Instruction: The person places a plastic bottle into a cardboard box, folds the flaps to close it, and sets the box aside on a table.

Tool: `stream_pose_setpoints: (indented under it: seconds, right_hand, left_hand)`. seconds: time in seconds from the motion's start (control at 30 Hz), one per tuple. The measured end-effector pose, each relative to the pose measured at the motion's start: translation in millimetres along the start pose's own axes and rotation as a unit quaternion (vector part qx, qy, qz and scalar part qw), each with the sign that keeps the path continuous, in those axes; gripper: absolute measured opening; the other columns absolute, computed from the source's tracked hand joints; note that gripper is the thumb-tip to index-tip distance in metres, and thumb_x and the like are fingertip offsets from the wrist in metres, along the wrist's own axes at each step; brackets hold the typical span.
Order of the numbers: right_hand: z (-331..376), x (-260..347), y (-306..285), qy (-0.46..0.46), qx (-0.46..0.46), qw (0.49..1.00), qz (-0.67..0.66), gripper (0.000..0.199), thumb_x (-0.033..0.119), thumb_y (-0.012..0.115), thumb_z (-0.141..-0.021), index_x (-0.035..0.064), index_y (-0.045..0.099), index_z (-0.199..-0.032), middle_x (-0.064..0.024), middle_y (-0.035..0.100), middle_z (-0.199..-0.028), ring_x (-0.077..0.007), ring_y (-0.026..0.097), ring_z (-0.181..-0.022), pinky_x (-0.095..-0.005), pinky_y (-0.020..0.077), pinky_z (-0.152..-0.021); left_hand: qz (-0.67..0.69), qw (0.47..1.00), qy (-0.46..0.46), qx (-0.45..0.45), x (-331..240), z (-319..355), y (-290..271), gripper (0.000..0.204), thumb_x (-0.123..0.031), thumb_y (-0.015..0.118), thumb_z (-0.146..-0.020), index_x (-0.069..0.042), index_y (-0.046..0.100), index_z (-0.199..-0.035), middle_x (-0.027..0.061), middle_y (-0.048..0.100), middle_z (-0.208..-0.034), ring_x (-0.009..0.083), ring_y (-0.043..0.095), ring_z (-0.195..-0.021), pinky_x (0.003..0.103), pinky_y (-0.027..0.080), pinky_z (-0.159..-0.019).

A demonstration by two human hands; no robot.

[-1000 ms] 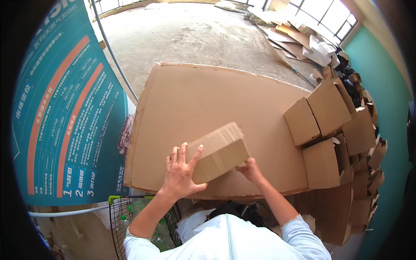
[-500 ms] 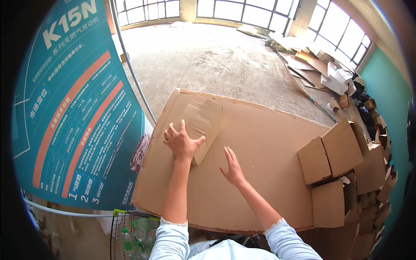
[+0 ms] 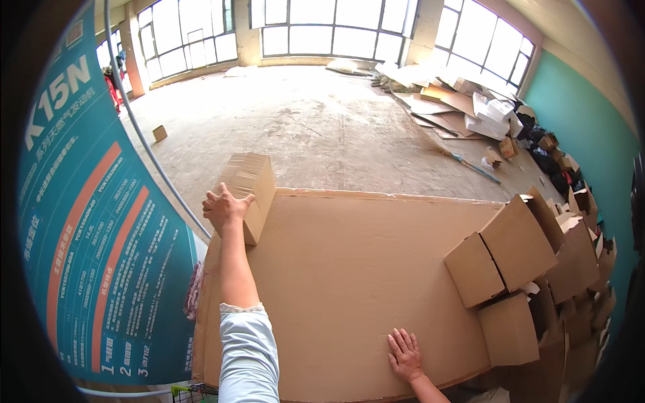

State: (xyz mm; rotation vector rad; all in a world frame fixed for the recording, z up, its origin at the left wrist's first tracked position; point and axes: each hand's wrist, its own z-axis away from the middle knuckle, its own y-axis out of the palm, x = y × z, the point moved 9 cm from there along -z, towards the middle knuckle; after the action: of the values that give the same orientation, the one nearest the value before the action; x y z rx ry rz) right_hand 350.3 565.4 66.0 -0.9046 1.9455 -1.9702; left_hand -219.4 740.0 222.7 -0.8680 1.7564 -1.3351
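A stack of folded cardboard sheets (image 3: 263, 191) stands at the far left corner of a large cardboard-topped surface (image 3: 349, 269). My left hand (image 3: 227, 205) grips the stack's near left part, thumb on its right side and fingers spread over the left. The undersides of those fingers are hidden. My right hand (image 3: 405, 356) lies flat near the front right of the surface, fingers stretched out and holding nothing.
Open brown cartons (image 3: 500, 252) crowd the right edge, with more piled behind. A teal printed banner (image 3: 101, 235) and its pole (image 3: 148, 144) flank the left side. Flattened cardboard and white foam (image 3: 494, 114) lie on the floor at the far right. A small box (image 3: 159, 133) sits beyond the banner.
The stack has moved with my left hand to the far left corner. My right hand has come back from beside the stack to the near right of the surface. The view has shifted.
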Motion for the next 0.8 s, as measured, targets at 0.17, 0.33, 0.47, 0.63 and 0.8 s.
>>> stream_pose_setpoints:
  seconds: [0.17, 0.33, 0.47, 0.63, 0.8]
  right_hand:
    - [-4.2, 8.7, -9.1, 0.002, -0.006, 1.000, -0.025, 0.053, 0.024, 0.057, -0.088, 0.0113, 0.049, -0.139, -0.0100, 0.042, -0.148, -0.0284, 0.034, -0.140, -0.0496, 0.0213, -0.117]
    - [2.6, 6.7, -3.9, -0.017, -0.035, 0.999, -0.026, 0.052, 0.024, 0.055, -0.090, 0.0113, 0.048, -0.140, -0.0101, 0.041, -0.149, -0.0280, 0.032, -0.141, -0.0494, 0.0214, -0.117]
    - [3.1, -2.5, -6.3, -0.009, -0.065, 0.997, -0.026, 0.051, 0.024, 0.054, -0.091, 0.0096, 0.047, -0.140, -0.0105, 0.040, -0.149, -0.0279, 0.031, -0.142, -0.0489, 0.0210, -0.117]
    - [1.9, -0.7, 5.2, -0.029, -0.073, 0.997, -0.024, 0.056, 0.023, 0.057, -0.089, 0.0066, 0.043, -0.142, -0.0127, 0.039, -0.150, -0.0287, 0.031, -0.142, -0.0488, 0.0224, -0.117]
    - [-25.9, -20.6, -179.4, -0.054, -0.246, 0.946, -0.205, 0.073, 0.006, 0.067, -0.078, 0.0051, 0.037, -0.144, -0.0194, 0.039, -0.147, -0.0368, 0.034, -0.139, -0.0502, 0.0261, -0.116]
  left_hand:
    - [0.009, 0.998, 0.024, 0.051, 8.8, -5.7, 24.2, 0.107, -0.073, 0.070, -0.066, -0.024, 0.029, -0.152, 0.0201, 0.022, -0.157, 0.0434, 0.026, -0.141, 0.057, 0.032, -0.109]
    - [0.144, 0.967, 0.198, -0.074, 43.0, 26.7, 28.2, 0.100, -0.050, 0.074, -0.075, -0.013, 0.024, -0.153, 0.0275, 0.018, -0.156, 0.0486, 0.025, -0.140, 0.059, 0.026, -0.112]
    - [0.164, 0.931, 0.319, -0.061, 48.5, 205.0, 75.8, 0.090, -0.030, 0.072, -0.078, -0.008, 0.025, -0.152, 0.0286, 0.017, -0.156, 0.0490, 0.022, -0.141, 0.058, 0.023, -0.114]
    - [0.185, 0.896, 0.386, 0.114, 82.6, 455.3, 88.0, 0.075, -0.022, 0.073, -0.079, -0.004, 0.039, -0.144, 0.0261, 0.021, -0.155, 0.0431, 0.020, -0.144, 0.053, 0.019, -0.117]
    - [0.274, 0.864, 0.363, 0.217, 72.2, 532.9, 45.6, 0.064, -0.012, 0.071, -0.079, 0.000, 0.047, -0.137, 0.0270, 0.027, -0.152, 0.0442, 0.027, -0.141, 0.049, 0.025, -0.116]
